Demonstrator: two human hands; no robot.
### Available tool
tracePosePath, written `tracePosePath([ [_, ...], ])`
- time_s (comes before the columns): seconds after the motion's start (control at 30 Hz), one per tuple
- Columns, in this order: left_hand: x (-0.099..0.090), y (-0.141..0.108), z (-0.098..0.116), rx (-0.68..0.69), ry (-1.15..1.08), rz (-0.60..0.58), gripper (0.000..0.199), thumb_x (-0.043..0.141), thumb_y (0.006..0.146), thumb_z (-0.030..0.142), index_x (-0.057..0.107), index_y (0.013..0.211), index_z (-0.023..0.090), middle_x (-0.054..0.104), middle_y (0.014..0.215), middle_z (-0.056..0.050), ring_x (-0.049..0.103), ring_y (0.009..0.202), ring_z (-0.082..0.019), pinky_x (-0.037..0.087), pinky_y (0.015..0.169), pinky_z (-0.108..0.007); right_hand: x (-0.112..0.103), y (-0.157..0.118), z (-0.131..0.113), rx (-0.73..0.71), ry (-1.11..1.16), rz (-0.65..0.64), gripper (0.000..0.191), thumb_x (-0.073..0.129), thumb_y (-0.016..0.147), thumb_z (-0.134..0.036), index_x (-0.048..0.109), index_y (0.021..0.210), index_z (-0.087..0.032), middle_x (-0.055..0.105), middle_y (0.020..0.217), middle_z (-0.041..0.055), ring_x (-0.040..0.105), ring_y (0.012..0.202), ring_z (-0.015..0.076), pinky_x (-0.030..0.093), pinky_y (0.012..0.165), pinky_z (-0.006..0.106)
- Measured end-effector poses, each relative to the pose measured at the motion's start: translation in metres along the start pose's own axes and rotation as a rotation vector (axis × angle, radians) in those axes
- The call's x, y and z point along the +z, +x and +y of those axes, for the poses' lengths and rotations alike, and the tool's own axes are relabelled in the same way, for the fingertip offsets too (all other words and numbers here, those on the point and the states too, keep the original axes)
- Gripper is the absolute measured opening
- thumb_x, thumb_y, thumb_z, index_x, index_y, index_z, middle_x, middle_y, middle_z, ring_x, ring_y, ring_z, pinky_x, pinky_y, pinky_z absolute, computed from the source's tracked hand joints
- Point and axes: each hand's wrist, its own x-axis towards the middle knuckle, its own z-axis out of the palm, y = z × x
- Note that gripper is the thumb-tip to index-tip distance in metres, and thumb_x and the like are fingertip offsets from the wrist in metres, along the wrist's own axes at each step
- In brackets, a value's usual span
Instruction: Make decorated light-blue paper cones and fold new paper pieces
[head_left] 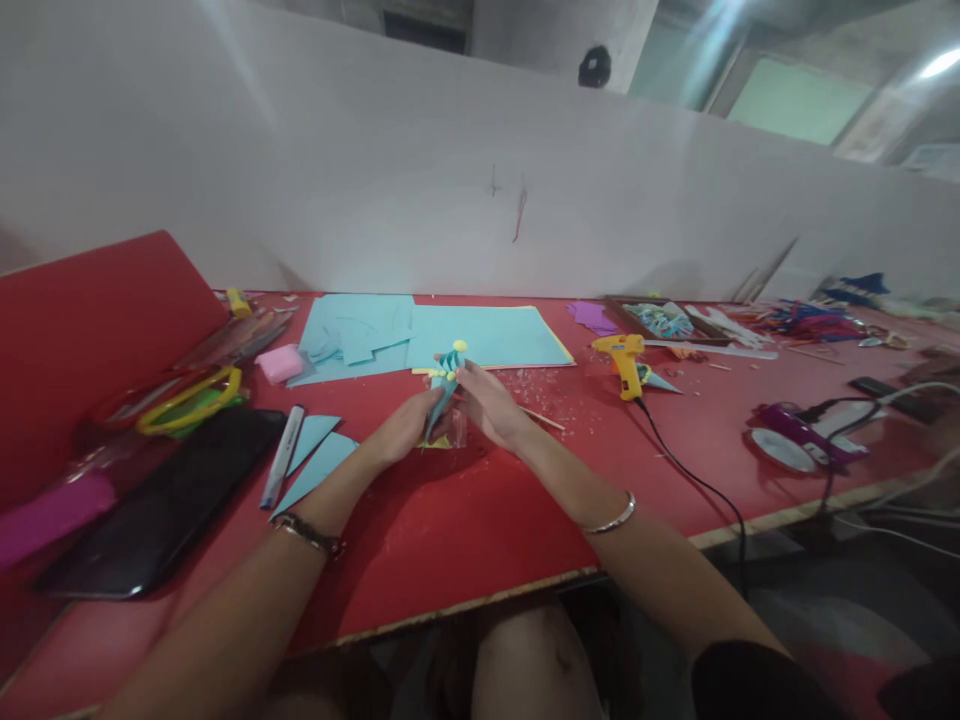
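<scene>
Between my two hands is a small blue paper craft figure (450, 368) with yellow rounded bits on it, raised a little over the red table (450, 540). The fingers of my left hand (409, 425) are closed on its lower left side. On the upper right side, my right hand (491, 405) grips it too, with some fingertips hidden behind the paper. Just below my hands lies a small clear and yellow packet (448, 440). A thin wooden stick (544, 418) rests beside my right hand. Cut blue paper pieces (319, 465) lie left of my left wrist.
Large blue sheets (480, 335) lie at the back. A yellow glue gun (621, 362) trails its cord to the right front edge. A tray of scraps (660, 320) and a purple device (806, 440) are further right. A marker (283, 458) and a black phone (172, 500) are left.
</scene>
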Motion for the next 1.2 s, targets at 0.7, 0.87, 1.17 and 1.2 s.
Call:
tracePosePath([
  [0.7,-0.002,0.001,-0.002,0.005,0.084,-0.036,0.044,0.019,0.082,0.044,0.036,0.051,0.018,0.04,0.046,0.002,0.034,0.045,-0.01,0.03,0.048,-0.026,0.001,-0.002,0.0,0.09,-0.085,-0.028,0.038,0.063,0.064,-0.046,0.053,0.087,-0.018,0.063,0.082,0.0026,0.055,0.055,0.0102,0.048,0.043,0.022],
  [0.87,-0.001,0.002,-0.004,0.011,0.034,-0.018,0.043,0.019,0.082,0.044,0.035,0.051,0.019,0.037,0.043,0.002,0.032,0.043,-0.01,0.029,0.046,-0.025,0.004,-0.003,-0.001,0.08,-0.04,-0.028,0.042,0.061,0.064,-0.05,0.051,0.09,-0.019,0.062,0.086,0.0029,0.057,0.062,0.0119,0.049,0.047,0.024],
  [1.17,0.004,-0.004,0.008,0.022,0.117,0.078,0.044,0.029,0.077,0.056,0.04,0.06,0.017,0.037,0.05,0.004,0.033,0.047,-0.009,0.027,0.045,-0.023,0.005,-0.006,-0.002,0.096,-0.068,-0.028,0.041,0.068,0.059,-0.046,0.053,0.084,-0.018,0.058,0.086,0.0026,0.056,0.062,0.0121,0.051,0.047,0.026],
  [1.2,0.004,-0.004,0.008,0.028,0.122,0.08,0.045,0.029,0.077,0.057,0.04,0.06,0.017,0.038,0.05,0.004,0.034,0.048,-0.009,0.029,0.046,-0.023,0.005,-0.006,-0.001,0.093,-0.078,-0.017,0.039,0.068,0.059,-0.045,0.053,0.083,-0.018,0.058,0.083,0.0019,0.055,0.062,0.0119,0.051,0.048,0.026],
])
